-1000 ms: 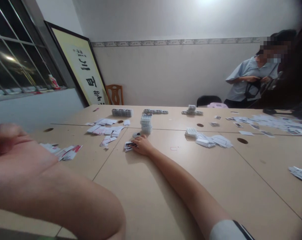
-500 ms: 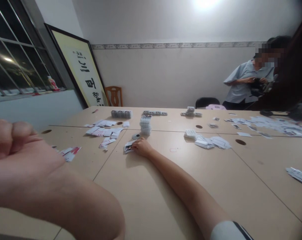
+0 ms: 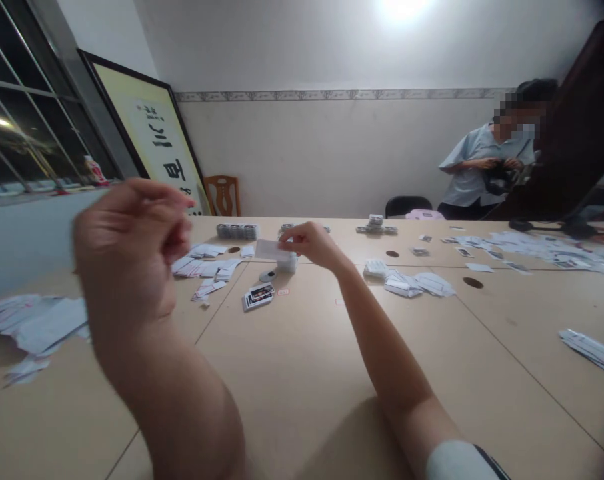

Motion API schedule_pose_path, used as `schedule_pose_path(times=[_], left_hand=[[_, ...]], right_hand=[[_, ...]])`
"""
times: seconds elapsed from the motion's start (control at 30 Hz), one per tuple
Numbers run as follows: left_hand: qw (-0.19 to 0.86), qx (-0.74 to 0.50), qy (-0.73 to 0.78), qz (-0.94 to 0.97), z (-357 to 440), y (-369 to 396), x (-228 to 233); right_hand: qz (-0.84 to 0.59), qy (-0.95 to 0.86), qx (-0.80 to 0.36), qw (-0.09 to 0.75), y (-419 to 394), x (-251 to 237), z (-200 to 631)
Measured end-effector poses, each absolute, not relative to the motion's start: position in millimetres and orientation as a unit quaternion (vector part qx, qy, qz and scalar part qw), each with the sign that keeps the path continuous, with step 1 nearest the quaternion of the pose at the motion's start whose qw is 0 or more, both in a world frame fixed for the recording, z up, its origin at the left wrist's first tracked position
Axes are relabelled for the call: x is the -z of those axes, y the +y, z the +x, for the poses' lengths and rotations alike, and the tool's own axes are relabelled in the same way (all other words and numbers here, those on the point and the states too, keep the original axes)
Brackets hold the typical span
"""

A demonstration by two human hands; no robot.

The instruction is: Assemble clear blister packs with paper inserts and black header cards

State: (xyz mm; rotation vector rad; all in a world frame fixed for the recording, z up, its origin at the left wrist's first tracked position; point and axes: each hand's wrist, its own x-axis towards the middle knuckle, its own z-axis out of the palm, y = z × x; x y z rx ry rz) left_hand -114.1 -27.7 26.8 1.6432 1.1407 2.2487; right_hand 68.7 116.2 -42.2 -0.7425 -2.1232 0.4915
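While right hand (image 3: 309, 243) pinches flat card (image 3: 268, 249) | left hand (image 3: 132, 247) loose

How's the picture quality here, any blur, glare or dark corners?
Head view: the raised left hand is motion-blurred; the right hand pinching a pale card is sharper; ceiling light blows out; corners darken; window bars bow.

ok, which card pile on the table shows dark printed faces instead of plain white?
The small card stack just left of the right forearm, below the right hand. Its top face is dark with red; the scattered piles behind it and the heap to the right look white.
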Motion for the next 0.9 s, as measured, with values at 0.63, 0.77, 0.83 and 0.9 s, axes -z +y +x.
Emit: schedule_pose_path(times=[0.63,0.77,0.83,0.9], left_hand=[[0.116,-0.236,0.450,0.853,-48,-10,-10],[0.097,-0.238,0.464,0.848,-40,-11,-9],[0.093,-0.246,0.471,0.842,-34,-12,-8],[0.080,-0.266,0.484,0.830,-30,-10,-6]], right_hand=[[-0.142,-0.859,-0.374,0.320,71,2,173],[-0.131,-0.863,-0.377,0.308,71,3,175],[-0.120,-0.861,-0.395,0.298,73,4,174],[-0.111,-0.853,-0.416,0.294,74,5,174]])
